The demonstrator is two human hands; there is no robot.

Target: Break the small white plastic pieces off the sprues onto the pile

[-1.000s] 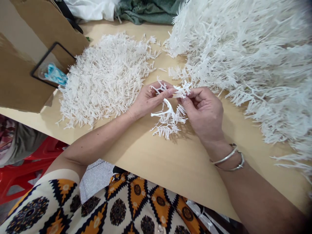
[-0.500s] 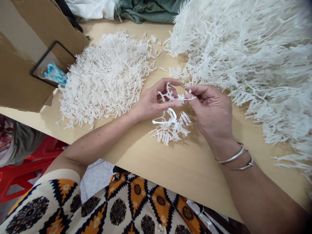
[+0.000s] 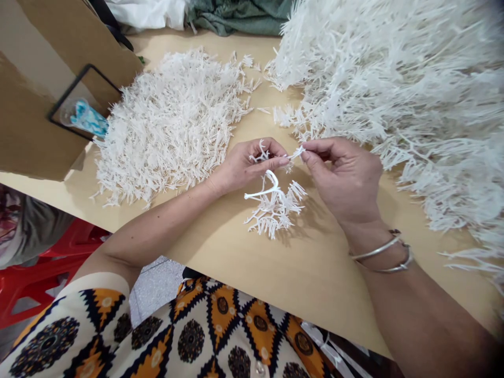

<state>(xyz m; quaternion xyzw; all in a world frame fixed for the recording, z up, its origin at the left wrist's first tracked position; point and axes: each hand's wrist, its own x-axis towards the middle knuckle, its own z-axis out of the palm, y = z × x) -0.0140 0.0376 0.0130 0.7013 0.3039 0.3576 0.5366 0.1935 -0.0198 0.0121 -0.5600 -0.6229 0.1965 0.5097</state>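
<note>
A tan table (image 3: 307,286) bears a white pile (image 3: 169,123) and a larger pile (image 3: 394,84). Between them, the left hand (image 3: 250,164) and right hand (image 3: 344,181) narrowly pinch one white sprig (image 3: 297,152), above tabletop that stretches to the near edge; speckled floor (image 3: 153,286) lies below.

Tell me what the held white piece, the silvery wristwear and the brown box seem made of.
Held white piece: probably moulded plastic, smooth-looking; slim, branching prongs suggest it.
Wristwear: likely polished metal; bright highlights.
Box: apparently cardboard, matt; flat brown panel, paler tape-like strip.
</note>
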